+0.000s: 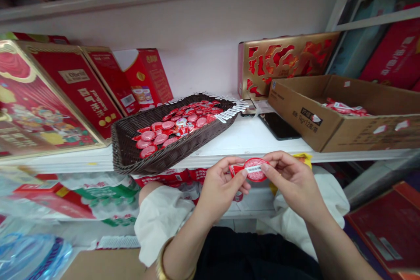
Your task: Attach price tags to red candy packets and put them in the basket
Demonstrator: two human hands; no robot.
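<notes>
Between my two hands is a small round red packet (pixel 253 175) with a white barcode label across its face. My left hand (pixel 226 186) pinches its red tail end, thumb on top. At the other side, the thumb and fingers of my right hand (pixel 290 179) grip the round edge by the label. Just beyond, a dark woven basket (pixel 183 151) holds many similar red packets (pixel 160 139). White barcode label strips (pixel 226 113) line the basket's far and right rims.
A cardboard box (pixel 328 129) with some red packets stands on the right of the white shelf (pixel 252 142). Beside it lies a black phone (pixel 278 125). Red gift boxes (pixel 95 92) stand at left, a gold box (pixel 288 63) behind. Packaged bottles (pixel 108 197) sit on the lower shelf.
</notes>
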